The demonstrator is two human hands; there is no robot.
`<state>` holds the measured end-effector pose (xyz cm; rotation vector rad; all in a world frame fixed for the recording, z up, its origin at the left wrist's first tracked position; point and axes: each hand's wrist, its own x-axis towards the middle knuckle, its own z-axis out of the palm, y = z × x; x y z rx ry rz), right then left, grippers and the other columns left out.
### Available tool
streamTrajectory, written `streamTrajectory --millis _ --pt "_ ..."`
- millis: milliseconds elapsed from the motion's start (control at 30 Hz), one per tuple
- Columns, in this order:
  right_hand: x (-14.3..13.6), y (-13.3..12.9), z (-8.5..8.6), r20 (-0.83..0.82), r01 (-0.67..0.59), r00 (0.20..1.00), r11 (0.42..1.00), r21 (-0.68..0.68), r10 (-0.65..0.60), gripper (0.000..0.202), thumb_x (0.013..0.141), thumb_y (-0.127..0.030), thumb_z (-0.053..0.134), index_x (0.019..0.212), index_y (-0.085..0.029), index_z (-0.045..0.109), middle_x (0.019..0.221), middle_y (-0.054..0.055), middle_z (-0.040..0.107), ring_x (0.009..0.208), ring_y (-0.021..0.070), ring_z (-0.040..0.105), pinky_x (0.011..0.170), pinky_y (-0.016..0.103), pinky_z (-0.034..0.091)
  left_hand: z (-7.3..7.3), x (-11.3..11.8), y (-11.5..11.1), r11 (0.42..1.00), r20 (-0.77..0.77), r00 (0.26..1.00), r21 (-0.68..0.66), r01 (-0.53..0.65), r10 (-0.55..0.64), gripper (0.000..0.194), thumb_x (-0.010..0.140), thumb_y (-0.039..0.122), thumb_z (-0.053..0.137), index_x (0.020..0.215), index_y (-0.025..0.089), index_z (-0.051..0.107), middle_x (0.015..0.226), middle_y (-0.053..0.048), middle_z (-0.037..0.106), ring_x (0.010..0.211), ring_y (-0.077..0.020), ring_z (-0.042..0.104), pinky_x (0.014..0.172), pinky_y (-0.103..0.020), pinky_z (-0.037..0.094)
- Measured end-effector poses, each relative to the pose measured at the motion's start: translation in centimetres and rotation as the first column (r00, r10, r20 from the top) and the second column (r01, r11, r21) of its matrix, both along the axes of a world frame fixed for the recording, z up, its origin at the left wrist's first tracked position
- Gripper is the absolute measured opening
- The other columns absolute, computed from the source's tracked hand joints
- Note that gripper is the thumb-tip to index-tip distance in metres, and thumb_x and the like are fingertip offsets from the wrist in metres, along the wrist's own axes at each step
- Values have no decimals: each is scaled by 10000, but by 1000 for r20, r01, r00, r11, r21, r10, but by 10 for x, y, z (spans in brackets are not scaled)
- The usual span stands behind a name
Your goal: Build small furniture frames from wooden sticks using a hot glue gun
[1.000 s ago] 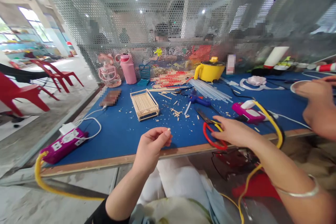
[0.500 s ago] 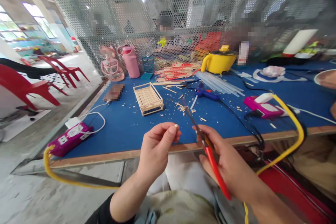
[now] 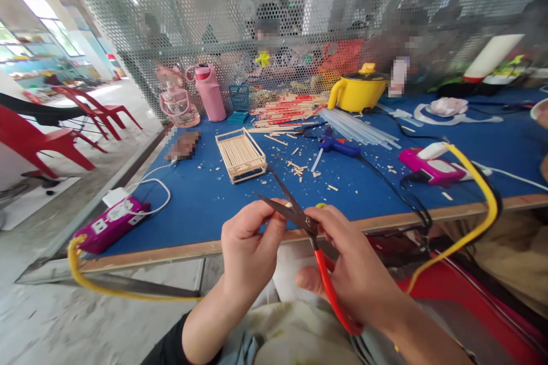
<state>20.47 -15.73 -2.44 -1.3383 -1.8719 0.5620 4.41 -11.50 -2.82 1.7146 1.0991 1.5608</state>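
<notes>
My left hand (image 3: 252, 239) pinches a tiny pale wooden piece (image 3: 288, 204) between thumb and fingertips, above the table's front edge. Red-handled scissors (image 3: 331, 291) are in my right hand (image 3: 355, 262), their blades parted and pointing up and left. The small piece lies at the blades, close to my left fingertips. Beyond my hands, a little tray-shaped frame of wooden sticks (image 3: 240, 154) rests on the blue table (image 3: 192, 211). Short stick offcuts (image 3: 297, 169) are scattered to its right.
Behind are a pile of sticks (image 3: 286, 111), clear glue sticks (image 3: 359, 128), a blue glue gun (image 3: 340, 147) and a yellow pot (image 3: 362, 91). Purple power strips (image 3: 113, 225) lie left and right, with a yellow cable (image 3: 479, 182) at right. Pink bottles (image 3: 209, 94) stand back left.
The scissors have moved left and their blades have opened around the small piece at my left fingertips. My left hand keeps its pinch and has shifted slightly left.
</notes>
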Motion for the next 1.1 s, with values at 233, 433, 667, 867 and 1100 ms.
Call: streamTrajectory --millis 233,433,667,867,1100 --pt "-2 -1 -4 -53 -30 998 998 -47 28 719 694 -685 637 1235 -245 463 1069 69 533 911 220 534 773 342 458 4 -5 0 952 -237 962 300 -57 133 172 811 103 627 880 237 710 860 -4 751 751 -135 681 698 -220 532" --pt "-3 -2 -11 -104 -69 992 998 -7 68 790 667 -775 555 1252 -253 460 1028 60 539 856 206 530 765 346 458 6 -7 -3 938 -242 965 347 -16 106 180 805 70 628 907 208 682 862 0 749 755 -111 679 696 -189 530" --pt "-6 2 -3 -326 159 927 981 -112 -188 458 732 -430 722 1111 -254 533 899 14 594 767 160 572 681 287 480 8 -5 1 929 -278 949 369 -41 152 101 797 86 653 852 170 669 792 -8 731 714 -103 670 674 -181 533" --pt "-15 19 20 -669 24 716 965 -262 -200 329 731 -318 722 979 -216 530 660 -70 548 501 57 473 456 179 379 3 -5 2 925 -387 921 366 105 48 109 809 76 641 888 144 675 838 -35 726 763 -102 665 732 -179 529" --pt "-22 26 21 -683 26 693 955 -295 -230 304 728 -254 677 975 -210 505 643 -76 556 496 59 483 465 182 395 -2 -5 6 932 -369 925 296 207 -88 129 823 71 631 920 139 683 863 -41 736 794 -100 670 753 -163 531"
